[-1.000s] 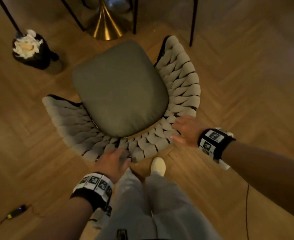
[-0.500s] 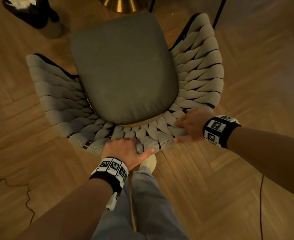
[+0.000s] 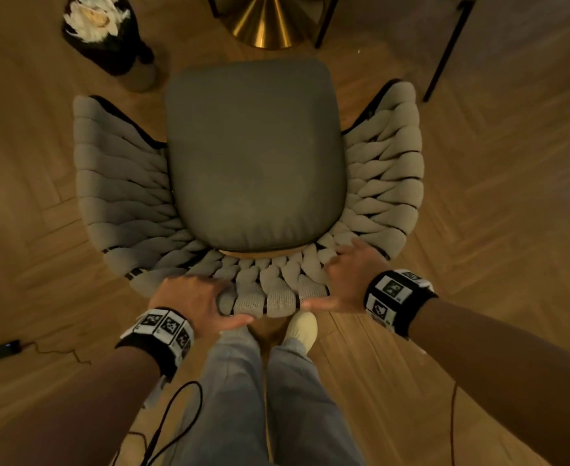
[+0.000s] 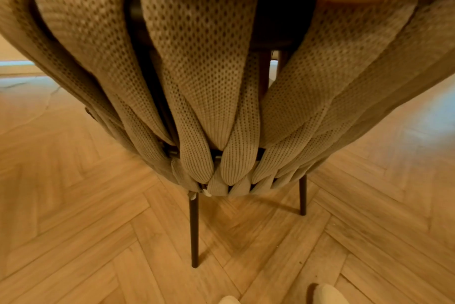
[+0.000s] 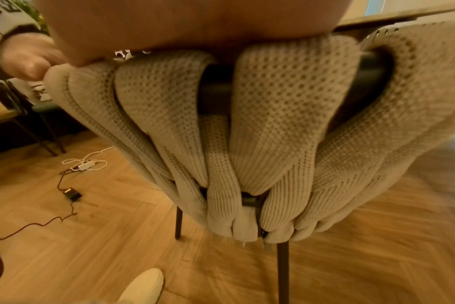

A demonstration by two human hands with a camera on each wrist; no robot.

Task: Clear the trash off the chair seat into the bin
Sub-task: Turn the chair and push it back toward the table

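Nearer now: bin [image 3: 108, 38] holding trash [image 3: 91, 16]

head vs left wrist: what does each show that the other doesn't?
Head only: the seat cushion, bare of trash; the bin holding white trash; both hands, left hand and right hand, gripping the backrest top.
Left wrist only: the backrest's outer side and two chair legs.
Both: backrest straps, wood floor, a shoe.
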